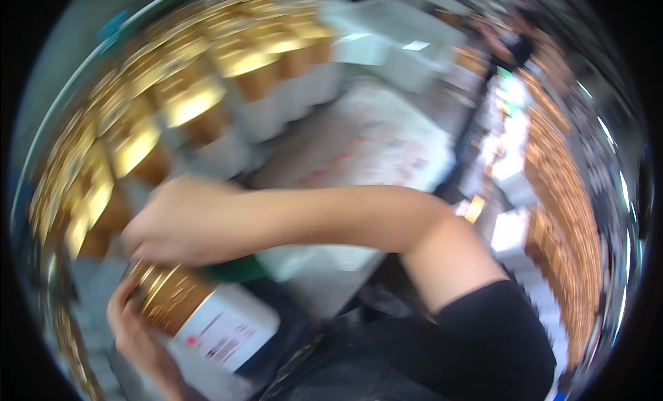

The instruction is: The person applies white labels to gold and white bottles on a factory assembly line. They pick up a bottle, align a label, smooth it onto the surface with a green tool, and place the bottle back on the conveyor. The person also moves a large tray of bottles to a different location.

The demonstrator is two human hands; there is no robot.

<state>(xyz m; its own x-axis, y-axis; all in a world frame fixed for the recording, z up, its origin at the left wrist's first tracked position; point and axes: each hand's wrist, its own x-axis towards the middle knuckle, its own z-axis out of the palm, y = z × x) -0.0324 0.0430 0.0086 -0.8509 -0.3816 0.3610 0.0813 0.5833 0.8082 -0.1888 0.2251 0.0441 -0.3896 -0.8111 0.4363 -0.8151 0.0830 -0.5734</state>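
Observation:
At the lower left, a box (224, 325) with a gold end and a white, label-bearing side lies tilted in front of me. My left hand (138, 332) grips it from the left, fingers round the gold end. Reaching across from the right, my right forearm lies over the middle of the view. My right hand (183, 218) is closed at the upper edge of that gold end, blurred by motion. Its fingertips are hidden, so I cannot make out what they hold. Something green (238, 268) shows under my right wrist, beside the box.
Rows of similar boxes with shiny gold tops (190, 90) stand along the left and far side. A pale board with reddish marks (376, 135) lies beyond my forearm. More gold-and-white boxes (563, 194) line the right. A person (514, 42) stands at the far right.

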